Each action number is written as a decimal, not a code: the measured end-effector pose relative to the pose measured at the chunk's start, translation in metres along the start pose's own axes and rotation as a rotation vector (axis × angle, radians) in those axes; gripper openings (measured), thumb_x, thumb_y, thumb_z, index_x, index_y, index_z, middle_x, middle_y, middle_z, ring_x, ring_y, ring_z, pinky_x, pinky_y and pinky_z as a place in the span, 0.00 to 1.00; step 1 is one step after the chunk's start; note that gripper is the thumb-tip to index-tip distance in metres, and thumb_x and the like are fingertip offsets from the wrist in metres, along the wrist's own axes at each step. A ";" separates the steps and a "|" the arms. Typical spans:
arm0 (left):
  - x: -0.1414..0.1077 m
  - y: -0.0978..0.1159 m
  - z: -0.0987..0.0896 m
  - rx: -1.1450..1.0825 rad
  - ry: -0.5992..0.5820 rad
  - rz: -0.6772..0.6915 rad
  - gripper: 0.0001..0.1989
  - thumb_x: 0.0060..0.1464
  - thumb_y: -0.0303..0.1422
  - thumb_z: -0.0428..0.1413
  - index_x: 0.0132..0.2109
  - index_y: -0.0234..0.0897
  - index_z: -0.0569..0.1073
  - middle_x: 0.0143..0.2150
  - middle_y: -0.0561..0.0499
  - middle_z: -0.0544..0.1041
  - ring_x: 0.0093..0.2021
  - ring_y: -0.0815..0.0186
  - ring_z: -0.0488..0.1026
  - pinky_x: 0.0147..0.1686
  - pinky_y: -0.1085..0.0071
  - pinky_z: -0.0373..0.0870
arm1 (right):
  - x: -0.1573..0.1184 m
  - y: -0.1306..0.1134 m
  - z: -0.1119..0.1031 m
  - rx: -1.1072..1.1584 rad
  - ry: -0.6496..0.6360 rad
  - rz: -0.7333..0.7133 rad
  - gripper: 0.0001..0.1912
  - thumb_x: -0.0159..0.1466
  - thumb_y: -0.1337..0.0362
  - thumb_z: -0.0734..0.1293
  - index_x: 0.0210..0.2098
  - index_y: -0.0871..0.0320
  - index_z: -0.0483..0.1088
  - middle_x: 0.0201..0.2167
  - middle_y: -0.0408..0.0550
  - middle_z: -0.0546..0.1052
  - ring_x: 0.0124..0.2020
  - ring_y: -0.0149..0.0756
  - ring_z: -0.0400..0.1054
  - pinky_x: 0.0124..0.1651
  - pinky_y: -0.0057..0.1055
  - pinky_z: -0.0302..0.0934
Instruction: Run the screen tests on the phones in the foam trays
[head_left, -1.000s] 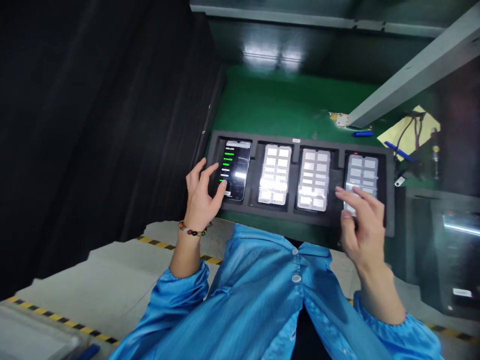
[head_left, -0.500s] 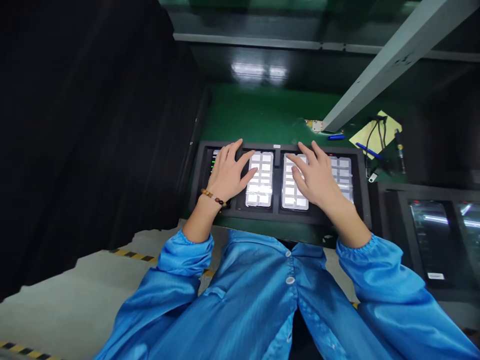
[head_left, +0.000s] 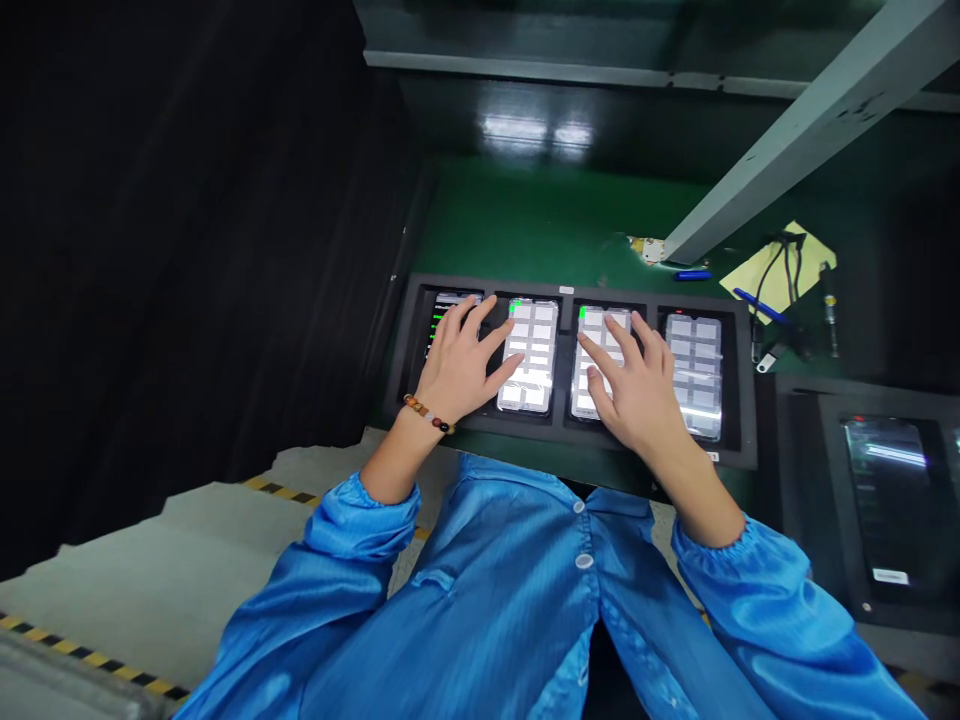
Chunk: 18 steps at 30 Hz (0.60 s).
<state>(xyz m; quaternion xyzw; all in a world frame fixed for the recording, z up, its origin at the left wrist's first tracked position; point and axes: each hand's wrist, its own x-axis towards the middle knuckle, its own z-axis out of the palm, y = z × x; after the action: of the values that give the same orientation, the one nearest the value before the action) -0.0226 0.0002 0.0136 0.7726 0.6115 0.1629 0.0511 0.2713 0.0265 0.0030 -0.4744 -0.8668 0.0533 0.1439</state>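
The tray [head_left: 540, 427] seats four phones in separate recesses, screens up. The left hand [head_left: 460, 368] is empty, fingers spread above the tray's left half, thumb over the second phone [head_left: 531, 385]; the right hand [head_left: 641, 395], also empty, spreads over the third phone [head_left: 583, 402]. Fingertip contact cannot be confirmed. Use light, flat touches; keep palms and idle fingers off the screens.

This looks like a factory workstation for electronics: smartphones [head_left: 527, 355] sit in a dark fitted tray [head_left: 564, 420] on a green worktop [head_left: 525, 215], beneath a metal strut [head_left: 795, 120]. The person wears a blue snap-front work smock [head_left: 517, 580], yellow-and-black hazard tape [head_left: 90, 655] lines the grey floor [head_left: 195, 545], and black curtain-like sheeting [head_left: 187, 250] hangs alongside.
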 end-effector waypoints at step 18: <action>-0.076 0.026 -0.004 -0.131 0.117 0.043 0.17 0.68 0.42 0.64 0.59 0.43 0.84 0.66 0.42 0.81 0.66 0.47 0.74 0.65 0.45 0.73 | -0.072 -0.030 -0.024 0.050 -0.021 -0.085 0.23 0.76 0.63 0.66 0.68 0.50 0.75 0.74 0.53 0.70 0.77 0.61 0.56 0.75 0.64 0.59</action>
<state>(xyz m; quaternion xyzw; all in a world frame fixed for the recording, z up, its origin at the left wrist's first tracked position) -0.0152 -0.0794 0.0106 0.7697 0.5848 0.2485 0.0621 0.2906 -0.0518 0.0180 -0.4329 -0.8860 0.0737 0.1485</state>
